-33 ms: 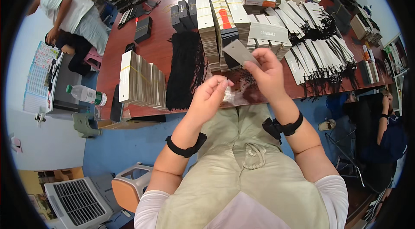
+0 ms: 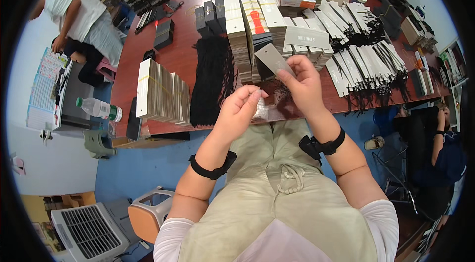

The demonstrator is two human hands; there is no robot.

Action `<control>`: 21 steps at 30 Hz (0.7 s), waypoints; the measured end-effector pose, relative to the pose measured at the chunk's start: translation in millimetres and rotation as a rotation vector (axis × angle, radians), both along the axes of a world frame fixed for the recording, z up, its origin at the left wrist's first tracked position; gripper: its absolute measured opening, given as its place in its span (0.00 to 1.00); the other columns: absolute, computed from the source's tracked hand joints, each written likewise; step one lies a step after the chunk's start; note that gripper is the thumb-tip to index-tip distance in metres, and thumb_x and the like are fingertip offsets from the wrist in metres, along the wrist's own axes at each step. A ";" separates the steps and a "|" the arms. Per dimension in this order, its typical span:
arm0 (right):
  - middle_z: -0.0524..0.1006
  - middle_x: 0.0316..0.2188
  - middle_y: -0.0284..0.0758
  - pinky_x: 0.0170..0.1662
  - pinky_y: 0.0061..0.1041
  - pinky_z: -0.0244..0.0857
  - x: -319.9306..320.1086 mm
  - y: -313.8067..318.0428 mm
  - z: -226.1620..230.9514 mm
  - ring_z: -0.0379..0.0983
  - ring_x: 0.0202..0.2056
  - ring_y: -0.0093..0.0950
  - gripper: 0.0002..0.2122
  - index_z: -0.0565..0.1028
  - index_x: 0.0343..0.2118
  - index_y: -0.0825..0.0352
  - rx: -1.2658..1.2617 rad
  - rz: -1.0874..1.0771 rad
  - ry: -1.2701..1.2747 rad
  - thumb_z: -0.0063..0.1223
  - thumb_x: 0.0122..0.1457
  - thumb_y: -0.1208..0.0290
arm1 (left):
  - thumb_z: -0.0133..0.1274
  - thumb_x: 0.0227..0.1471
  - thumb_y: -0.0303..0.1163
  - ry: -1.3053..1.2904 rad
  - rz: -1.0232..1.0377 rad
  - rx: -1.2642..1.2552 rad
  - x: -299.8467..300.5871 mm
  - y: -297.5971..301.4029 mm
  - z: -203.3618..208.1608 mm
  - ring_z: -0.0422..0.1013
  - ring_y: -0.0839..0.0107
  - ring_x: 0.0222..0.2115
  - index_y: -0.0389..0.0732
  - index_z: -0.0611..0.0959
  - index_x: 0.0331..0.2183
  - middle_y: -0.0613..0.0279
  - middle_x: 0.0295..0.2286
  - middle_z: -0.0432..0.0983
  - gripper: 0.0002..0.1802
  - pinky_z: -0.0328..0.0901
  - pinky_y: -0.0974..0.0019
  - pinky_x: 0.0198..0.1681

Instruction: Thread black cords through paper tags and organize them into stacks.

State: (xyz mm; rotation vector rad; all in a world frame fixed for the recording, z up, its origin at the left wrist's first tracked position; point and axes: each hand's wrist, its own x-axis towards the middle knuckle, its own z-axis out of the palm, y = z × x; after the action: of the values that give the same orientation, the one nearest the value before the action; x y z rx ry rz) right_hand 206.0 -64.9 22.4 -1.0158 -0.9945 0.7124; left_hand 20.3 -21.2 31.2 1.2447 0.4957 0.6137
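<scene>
Head view: grey tag (image 2: 271,59) pinched in the right hand (image 2: 303,83); left hand (image 2: 240,109) apart from it.
Right thumb and forefinger are closed on the tag's lower end; its long axis runs from those fingertips up and leftward, away from the body; the punched hole (image 2: 265,52) sits at the far end, beyond the left fingertips and a little to their right; the right hand is the nearer to the tag, the left is near without touching; left thumb and forefinger are pressed together, with a small dark bit at the tips, too small to identify; the black cord bundle (image 2: 210,79) lies left of the left fingers, the banded card stack (image 2: 159,91) farther left; strung tags (image 2: 368,64) lie to the right of the right fingers.
</scene>
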 end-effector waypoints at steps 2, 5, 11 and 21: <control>0.73 0.30 0.30 0.36 0.16 0.64 -6.9 2.4 1.0 0.69 0.32 0.17 0.08 0.68 0.36 0.68 -0.026 0.040 0.073 0.54 0.55 0.80 | 0.44 0.61 0.33 -0.021 0.003 0.038 1.8 2.3 17.6 0.53 0.91 0.18 0.38 0.77 0.35 0.80 0.18 0.62 0.10 0.48 0.82 0.20; 0.73 0.28 0.30 0.32 0.16 0.64 -10.4 4.4 1.5 0.69 0.29 0.16 0.08 0.69 0.35 0.68 -0.034 0.073 0.177 0.55 0.55 0.77 | 0.46 0.59 0.31 -0.046 0.050 0.166 10.9 5.6 39.8 0.59 0.89 0.24 0.36 0.78 0.34 0.76 0.24 0.69 0.10 0.55 0.81 0.25; 0.74 0.23 0.34 0.28 0.22 0.64 -12.4 9.1 9.1 0.69 0.24 0.23 0.13 0.69 0.33 0.69 -0.106 -0.292 -0.477 0.61 0.51 0.68 | 0.47 0.59 0.31 -0.057 0.035 -0.008 22.0 31.0 45.2 0.57 0.90 0.22 0.36 0.78 0.35 0.76 0.23 0.68 0.09 0.53 0.82 0.23; 0.72 0.20 0.36 0.25 0.24 0.62 -9.2 9.8 15.4 0.68 0.21 0.27 0.13 0.70 0.27 0.69 -0.152 -0.250 -0.508 0.62 0.49 0.66 | 0.50 0.55 0.28 0.055 0.387 0.650 25.4 18.4 43.2 0.61 0.87 0.18 0.34 0.79 0.33 0.69 0.18 0.71 0.07 0.58 0.78 0.21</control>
State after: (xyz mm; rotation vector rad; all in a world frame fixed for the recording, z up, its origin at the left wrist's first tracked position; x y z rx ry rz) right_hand 196.9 -55.1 37.8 -1.4690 -1.2296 0.3280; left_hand 45.7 -2.9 74.5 1.7989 0.6140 1.1287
